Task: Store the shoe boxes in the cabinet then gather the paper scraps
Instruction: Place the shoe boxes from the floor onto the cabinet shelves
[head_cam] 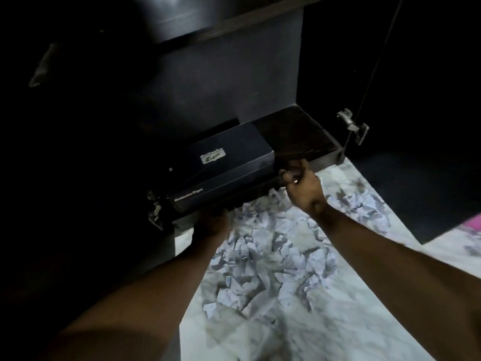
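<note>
A dark navy shoe box (229, 157) with a white logo on its lid lies on the bottom shelf (299, 134) of the open dark cabinet, towards the left. My left hand (210, 225) grips the box's near left corner from below. My right hand (302, 183) is closed on the box's near right end, at the shelf's front edge. Several crumpled white paper scraps (273, 246) lie scattered on the pale marbled floor just in front of the cabinet, between my forearms.
An open cabinet door (416, 126) with a metal hinge (354, 125) stands to the right. Another hinge (154, 209) sits at the left. A shelf edge (234, 22) runs above. Something pink (476, 222) shows at the far right edge.
</note>
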Demonstrator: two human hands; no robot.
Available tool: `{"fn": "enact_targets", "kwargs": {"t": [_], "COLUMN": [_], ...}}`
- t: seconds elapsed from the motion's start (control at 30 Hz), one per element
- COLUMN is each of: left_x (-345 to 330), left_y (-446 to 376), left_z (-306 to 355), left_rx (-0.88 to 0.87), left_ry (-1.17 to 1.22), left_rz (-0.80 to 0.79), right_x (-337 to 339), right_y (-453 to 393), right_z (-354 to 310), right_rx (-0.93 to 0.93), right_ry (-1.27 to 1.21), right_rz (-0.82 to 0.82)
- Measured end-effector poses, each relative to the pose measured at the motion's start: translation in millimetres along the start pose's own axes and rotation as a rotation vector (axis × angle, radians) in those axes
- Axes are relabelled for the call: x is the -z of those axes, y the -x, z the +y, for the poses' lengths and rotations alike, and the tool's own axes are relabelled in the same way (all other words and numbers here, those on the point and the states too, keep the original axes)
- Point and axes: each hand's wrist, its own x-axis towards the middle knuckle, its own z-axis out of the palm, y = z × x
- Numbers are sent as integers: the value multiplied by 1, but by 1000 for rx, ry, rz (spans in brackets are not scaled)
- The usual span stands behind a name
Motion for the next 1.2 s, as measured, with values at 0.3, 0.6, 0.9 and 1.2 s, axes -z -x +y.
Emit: {"fn": "enact_targets", "kwargs": {"t": [0.3,0.6,0.9,1.2], "left_x": [-99,-206,-285,-330], "left_y": [99,239,390,469], "left_z": [82,86,64,32], "left_rx": [-636,-922,-975,-867], "left_ry": [-361,-446,-430,-382], "left_rz": [-412,-861,-1193,-1311], "right_x": [113,239,328,380], "right_y": [111,276,443,574], "right_z": [75,147,219,288], "right_rx": [79,-91,-382,-901], "right_ry": [75,118,244,290], "right_rz": [21,347,788,1338]}}
